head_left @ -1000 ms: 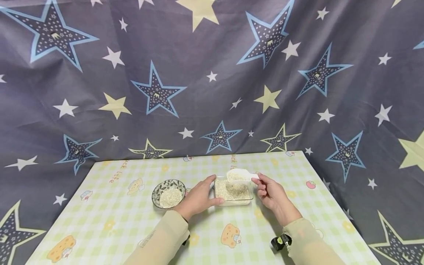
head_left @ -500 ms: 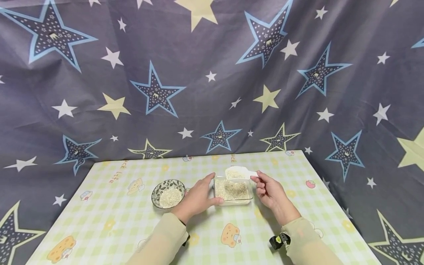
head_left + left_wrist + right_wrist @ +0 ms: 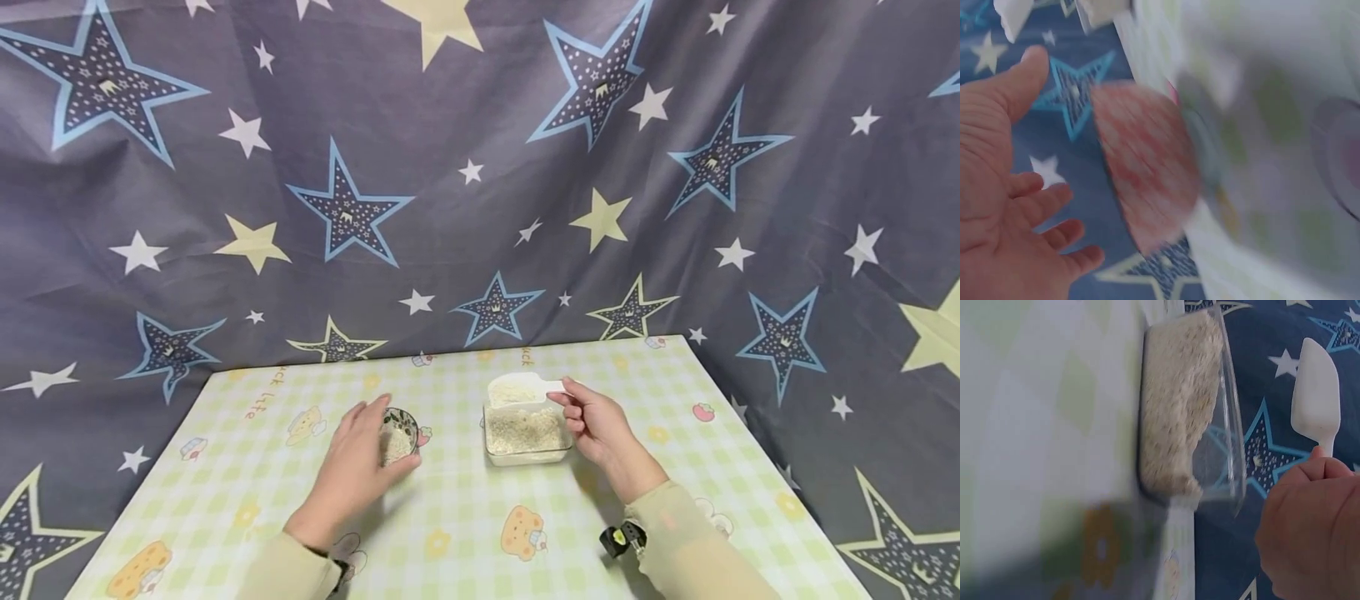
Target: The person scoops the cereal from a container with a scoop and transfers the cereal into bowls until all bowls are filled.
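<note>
My right hand (image 3: 603,433) pinches the handle of a white scoop (image 3: 513,388) loaded with pale grain. The scoop hangs above the back rim of a clear rectangular container (image 3: 528,457), which holds more of that grain. In the right wrist view the underside of the scoop (image 3: 1316,394) shows beyond the container's wall (image 3: 1234,434). My left hand (image 3: 348,467) is beside a small leaf-patterned bowl (image 3: 406,423) with grain in it, hiding its left part. The left wrist view shows a gap between spread fingers and the reddish outside of the bowl (image 3: 1147,165).
A green-and-white checked cloth (image 3: 442,492) with cartoon prints covers the table. Behind it hangs a dark star-patterned curtain (image 3: 420,217). Table surface lies between the bowl and the container.
My left hand has left the container's side and moved left to the bowl. The right hand has shifted the loaded scoop slightly left and up over the container.
</note>
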`<state>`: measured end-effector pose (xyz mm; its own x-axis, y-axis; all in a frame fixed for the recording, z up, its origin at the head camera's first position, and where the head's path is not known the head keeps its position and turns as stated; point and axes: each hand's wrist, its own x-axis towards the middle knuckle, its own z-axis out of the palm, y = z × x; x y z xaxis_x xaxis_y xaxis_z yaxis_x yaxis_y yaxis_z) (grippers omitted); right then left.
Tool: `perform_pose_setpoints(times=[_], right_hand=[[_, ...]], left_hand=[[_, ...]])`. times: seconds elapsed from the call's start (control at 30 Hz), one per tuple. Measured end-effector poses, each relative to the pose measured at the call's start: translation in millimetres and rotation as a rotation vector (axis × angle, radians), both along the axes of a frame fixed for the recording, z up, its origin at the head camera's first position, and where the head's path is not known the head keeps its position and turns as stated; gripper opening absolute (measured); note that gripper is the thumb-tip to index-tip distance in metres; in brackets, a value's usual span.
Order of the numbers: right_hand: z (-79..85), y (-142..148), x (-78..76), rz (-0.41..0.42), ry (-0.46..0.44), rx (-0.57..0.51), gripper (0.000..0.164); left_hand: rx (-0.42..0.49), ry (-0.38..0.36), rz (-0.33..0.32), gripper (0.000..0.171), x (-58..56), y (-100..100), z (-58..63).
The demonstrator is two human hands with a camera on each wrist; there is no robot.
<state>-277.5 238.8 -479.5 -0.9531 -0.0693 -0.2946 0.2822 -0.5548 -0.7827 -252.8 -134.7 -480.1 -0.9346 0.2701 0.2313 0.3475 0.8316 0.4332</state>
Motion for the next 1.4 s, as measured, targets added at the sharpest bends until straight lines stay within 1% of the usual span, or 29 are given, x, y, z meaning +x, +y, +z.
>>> perform_pose_setpoints(times=[0.07, 0.17, 0.27, 0.37, 0.5, 0.6, 0.77, 0.97, 1.1, 1.27, 1.4], right_hand=[[3.2, -7, -1.0, 0.004, 0.011, 0.022, 0.018], [8.1, -20, -3.4, 0.008, 0.016, 0.054, 0.024], [14.2, -35, -7.3, 0.004, 0.022, 0.079, 0.028], [20.9, -51, -11.3, -0.007, 0.038, 0.100, 0.026], [25.9, -75, -13.8, -0.001, 0.062, 0.123, 0.020], [25.4, -92, -13.7, 0.017, 0.071, 0.155, 0.016], [20.9, -115, -12.6, 0.026, 0.095, 0.250, 0.020], [15.3, -136, -11.2, -0.015, 0.154, 0.348, 0.027], [11.7, -150, -5.9, -0.009, 0.175, 0.381, 0.027], [7.9, -164, -1.0, 0.018, 0.204, 0.396, 0.025], [6.7, -169, 0.2, 0.007, 0.247, 0.394, 0.024]], left_hand=[[0.014, -0.045, 0.028, 0.113, 2.2, -13, -4.9], [0.026, -0.103, 0.056, 0.120, 3.5, -25, -12.0], [0.054, -0.144, 0.067, 0.125, 2.0, -31, -17.8], [0.080, -0.164, 0.066, 0.128, -1.1, -33, -21.8], [0.102, -0.149, 0.068, 0.130, -5.4, -33, -24.4], [0.105, -0.132, 0.072, 0.131, -8.1, -34, -26.0], [0.102, -0.126, 0.071, 0.131, -12.5, -33, -28.9], [0.117, -0.104, 0.049, 0.130, -18.8, -28, -29.8], [0.123, -0.112, 0.057, 0.133, -17.5, -31, -29.0], [0.121, -0.133, 0.084, 0.137, -12.6, -41, -28.0], [0.114, -0.156, 0.089, 0.137, -12.6, -46, -27.3]])
